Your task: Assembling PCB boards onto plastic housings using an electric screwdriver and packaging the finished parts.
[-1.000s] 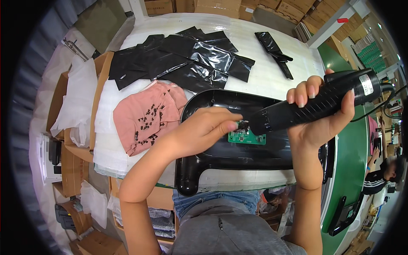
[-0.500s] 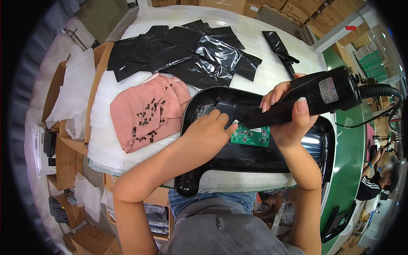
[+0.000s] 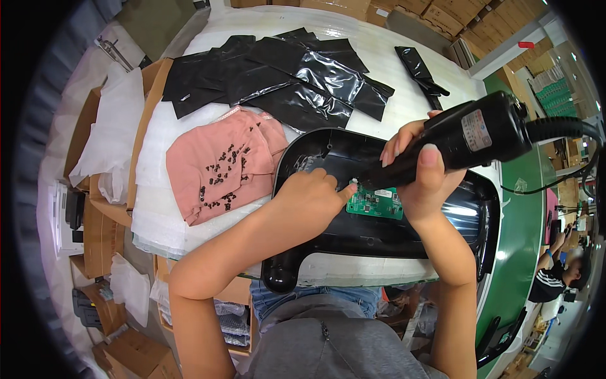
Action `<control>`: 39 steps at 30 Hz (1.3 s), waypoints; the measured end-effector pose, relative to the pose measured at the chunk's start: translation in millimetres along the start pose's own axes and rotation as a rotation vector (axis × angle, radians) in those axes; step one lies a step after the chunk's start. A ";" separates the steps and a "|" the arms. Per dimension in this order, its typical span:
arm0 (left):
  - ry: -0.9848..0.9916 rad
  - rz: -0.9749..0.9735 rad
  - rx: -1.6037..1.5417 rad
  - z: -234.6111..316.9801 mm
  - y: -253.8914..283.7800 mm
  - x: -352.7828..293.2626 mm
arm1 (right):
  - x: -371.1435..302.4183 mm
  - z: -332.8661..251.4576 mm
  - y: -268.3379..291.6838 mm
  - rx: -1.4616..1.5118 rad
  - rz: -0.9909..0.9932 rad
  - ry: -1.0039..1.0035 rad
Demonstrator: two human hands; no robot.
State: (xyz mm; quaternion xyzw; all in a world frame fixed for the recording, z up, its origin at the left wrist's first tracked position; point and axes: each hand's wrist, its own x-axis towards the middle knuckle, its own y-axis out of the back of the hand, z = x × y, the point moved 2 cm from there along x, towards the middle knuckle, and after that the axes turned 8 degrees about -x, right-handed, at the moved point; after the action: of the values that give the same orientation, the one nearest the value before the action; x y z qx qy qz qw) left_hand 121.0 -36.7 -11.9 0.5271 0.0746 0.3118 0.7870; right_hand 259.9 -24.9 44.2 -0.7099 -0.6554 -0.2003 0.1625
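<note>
A black plastic housing (image 3: 379, 237), long and shallow with a stub at its near left corner, lies on the table in front of me. Inside it sits a green circuit board (image 3: 377, 208). My left hand (image 3: 314, 201) is curled at the board's left edge, a fingertip by a small white part there; whatever it may pinch is hidden. My right hand (image 3: 424, 170) grips a black corded electric screwdriver (image 3: 464, 136) held at a slant over the board. The tool's tip points down at the board's far left corner, near my left fingertips.
Left of the housing, a pink cloth (image 3: 221, 167) bears many small dark screws (image 3: 221, 170). Black plastic bags (image 3: 297, 76) lie behind it; another folded bag (image 3: 416, 69) is at the far right. An open carton (image 3: 148, 120) stands left. A person (image 3: 558, 275) is at far right.
The screwdriver has shifted slightly left and its body has tipped a little. My left hand stays at the board's edge. The whole view has moved slightly.
</note>
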 end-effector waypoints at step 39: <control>-0.213 0.171 -0.801 11.6 12.7 15.3 | -6.6 -50.9 23.4 0.403 0.356 -0.085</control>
State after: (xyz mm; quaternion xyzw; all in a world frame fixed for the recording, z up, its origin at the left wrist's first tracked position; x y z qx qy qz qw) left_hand 133.1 -33.9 7.5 0.2131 -0.1780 0.3240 0.9044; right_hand 279.1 -57.8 85.7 -0.7752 -0.5530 -0.0042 0.3055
